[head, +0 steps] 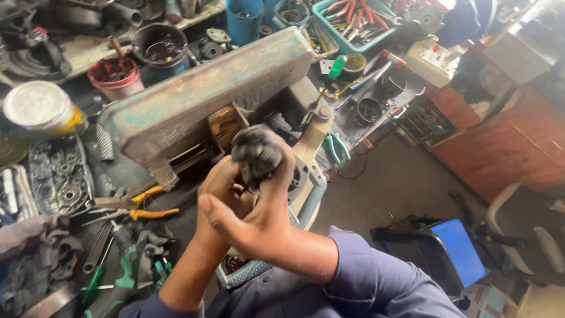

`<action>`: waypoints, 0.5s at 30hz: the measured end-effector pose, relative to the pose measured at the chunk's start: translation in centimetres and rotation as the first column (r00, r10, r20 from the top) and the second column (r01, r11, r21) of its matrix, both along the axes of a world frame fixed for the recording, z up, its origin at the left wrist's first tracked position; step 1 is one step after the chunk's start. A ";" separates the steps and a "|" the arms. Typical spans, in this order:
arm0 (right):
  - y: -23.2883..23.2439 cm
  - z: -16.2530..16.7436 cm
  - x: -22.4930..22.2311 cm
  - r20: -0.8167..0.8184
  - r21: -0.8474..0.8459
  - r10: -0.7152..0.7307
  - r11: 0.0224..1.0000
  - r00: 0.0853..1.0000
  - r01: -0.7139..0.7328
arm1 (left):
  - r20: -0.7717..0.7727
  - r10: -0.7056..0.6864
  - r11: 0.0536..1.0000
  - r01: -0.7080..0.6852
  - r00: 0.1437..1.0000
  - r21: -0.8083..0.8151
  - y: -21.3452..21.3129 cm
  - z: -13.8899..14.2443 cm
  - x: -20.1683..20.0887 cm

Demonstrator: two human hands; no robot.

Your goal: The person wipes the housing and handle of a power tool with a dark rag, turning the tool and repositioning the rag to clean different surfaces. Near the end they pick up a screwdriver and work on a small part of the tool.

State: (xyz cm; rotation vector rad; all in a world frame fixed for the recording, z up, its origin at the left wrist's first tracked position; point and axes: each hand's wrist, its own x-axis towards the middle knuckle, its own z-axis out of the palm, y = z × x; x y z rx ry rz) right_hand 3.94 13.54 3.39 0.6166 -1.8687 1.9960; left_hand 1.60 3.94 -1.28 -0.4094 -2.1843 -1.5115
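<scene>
Where tools litter workbench (pixel 147 188) (oily), blue stool (pixel 459 250) stands beside.

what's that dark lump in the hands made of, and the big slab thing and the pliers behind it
Dark lump: blurred; it looks like greasy metal, dull grey-black, but that is unsure. Both the left hand and the right hand grip it.
Big slab: probably painted metal, with worn blue-green paint and rusty brown patches.
Pliers: dark metal jaws, with glossy orange-yellow handles that look like plastic or rubber.
</scene>
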 end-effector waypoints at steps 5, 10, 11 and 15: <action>4.0 1.0 -5.0 0.158 0.103 0.335 0.930 0.929 -0.353 | 0.164 -0.081 0.997 0.082 0.983 0.002 -0.9 0.0 0.1; 6.6 2.8 -10.1 -0.049 0.436 0.670 0.682 0.741 -0.588 | 0.290 -0.165 0.982 0.184 0.943 -0.038 -0.8 -0.9 0.1; 6.6 3.4 -10.7 0.057 0.402 0.724 0.614 0.687 -0.680 | 0.342 -0.126 0.988 0.147 0.931 -0.037 -0.6 -1.1 0.1; 6.8 4.5 -9.2 0.018 0.254 0.523 0.822 0.852 -0.510 | 0.253 0.135 0.974 -0.080 0.958 -0.214 0.4 -1.6 0.4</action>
